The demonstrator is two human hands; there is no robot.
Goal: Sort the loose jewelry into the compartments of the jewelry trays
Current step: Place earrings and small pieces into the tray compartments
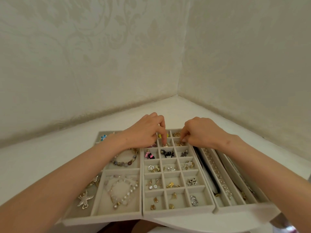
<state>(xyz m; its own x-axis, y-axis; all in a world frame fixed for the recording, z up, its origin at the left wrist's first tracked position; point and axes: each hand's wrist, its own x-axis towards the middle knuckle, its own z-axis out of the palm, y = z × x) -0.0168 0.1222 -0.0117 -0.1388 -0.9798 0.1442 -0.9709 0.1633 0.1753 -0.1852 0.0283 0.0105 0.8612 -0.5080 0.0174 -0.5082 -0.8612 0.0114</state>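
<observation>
A grey velvet grid tray (142, 182) lies in front of me, with small earrings, rings and charms spread over its many compartments. My left hand (144, 132) reaches over its far end, the index finger pointing down into a middle compartment of the second row, onto a small gold piece (165, 145). My right hand (200, 132) pinches a small gold earring (180, 144) in the right compartment of that same row. A black horse charm (167, 153) and a pink charm (149, 155) sit one row nearer.
A tray of large compartments (101, 195) on the left holds two bead bracelets (123, 161) and a starfish brooch (85, 199). On the right lie long-slot trays (223, 199) with chains. All rest on a white corner table (42, 158) against patterned walls.
</observation>
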